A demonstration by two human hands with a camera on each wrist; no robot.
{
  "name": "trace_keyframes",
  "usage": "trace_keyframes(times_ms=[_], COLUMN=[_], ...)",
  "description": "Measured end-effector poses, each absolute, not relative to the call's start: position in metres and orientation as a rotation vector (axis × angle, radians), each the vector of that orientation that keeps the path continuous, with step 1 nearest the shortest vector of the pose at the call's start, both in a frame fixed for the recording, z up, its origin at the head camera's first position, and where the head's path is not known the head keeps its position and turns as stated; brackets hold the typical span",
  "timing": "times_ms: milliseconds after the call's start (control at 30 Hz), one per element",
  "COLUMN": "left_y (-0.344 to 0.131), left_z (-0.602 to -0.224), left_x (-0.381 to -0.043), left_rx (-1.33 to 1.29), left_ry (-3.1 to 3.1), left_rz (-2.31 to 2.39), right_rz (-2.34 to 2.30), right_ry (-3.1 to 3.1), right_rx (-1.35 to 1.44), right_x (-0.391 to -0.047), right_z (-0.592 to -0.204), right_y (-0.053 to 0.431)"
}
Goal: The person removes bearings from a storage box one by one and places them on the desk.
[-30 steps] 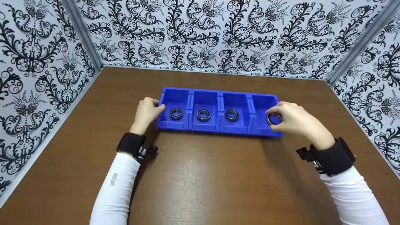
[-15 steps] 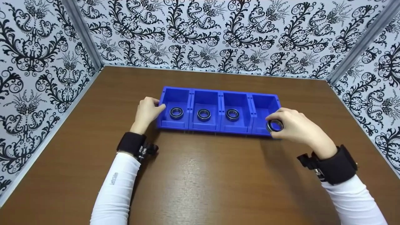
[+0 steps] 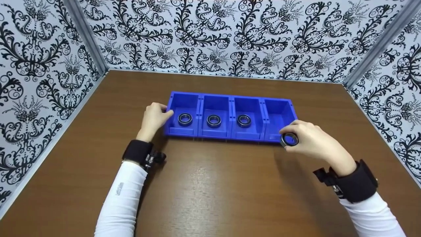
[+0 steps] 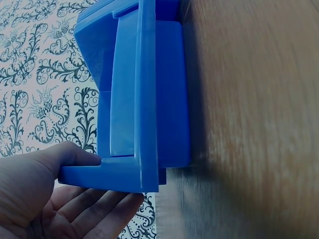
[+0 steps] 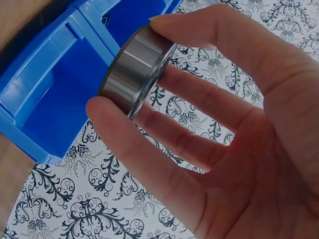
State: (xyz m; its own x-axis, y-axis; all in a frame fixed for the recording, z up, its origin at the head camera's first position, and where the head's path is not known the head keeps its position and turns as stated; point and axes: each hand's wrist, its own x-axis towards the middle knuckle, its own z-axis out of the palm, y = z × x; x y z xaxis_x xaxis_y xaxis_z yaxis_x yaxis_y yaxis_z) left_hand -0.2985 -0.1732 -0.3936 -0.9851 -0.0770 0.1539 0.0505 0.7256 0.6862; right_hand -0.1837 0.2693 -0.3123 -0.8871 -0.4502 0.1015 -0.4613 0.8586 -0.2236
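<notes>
— Head view?
— Three bearings point(image 3: 214, 126) inside the blue tray point(image 3: 214, 134); fourth bearing point(image 3: 283, 141) held by tray's front right corner; three in, one out, I'd judge.
— Left wrist?
— My left hand point(image 4: 65, 199) grips tray's end wall;
— Right?
— My right hand point(image 5: 214, 134) pinches fourth bearing.

- The bin point(image 3: 246, 135) sits on the table point(image 3: 204, 184), its four compartments side by side from left to right.
- One bearing point(image 3: 185, 124) lies in the leftmost compartment.
- A second bearing point(image 3: 213, 126) lies in the next compartment to the right.
- A third bearing point(image 3: 243, 125) lies in the compartment after that.
- The left hand point(image 3: 154, 118) is at the bin's left end, thumb and fingers on opposite sides of the end wall.
- The fourth bearing point(image 3: 283, 141) is between the right hand's point(image 3: 307, 138) fingertips, near the bin's front right corner.
- The back wall point(image 3: 204, 39) stands behind the table.
</notes>
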Motion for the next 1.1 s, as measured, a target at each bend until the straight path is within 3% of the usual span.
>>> trace_keyframes(times_ms=[1100], left_y=[-0.173], left_z=[-0.394], left_x=[-0.298], left_rx=[0.008], left_ry=[-2.749], left_rz=[-1.077], right_rz=[0.385], right_ry=[-2.981], right_rx=[0.763], right_x=[-0.161], right_z=[-0.339], right_y=[0.274])
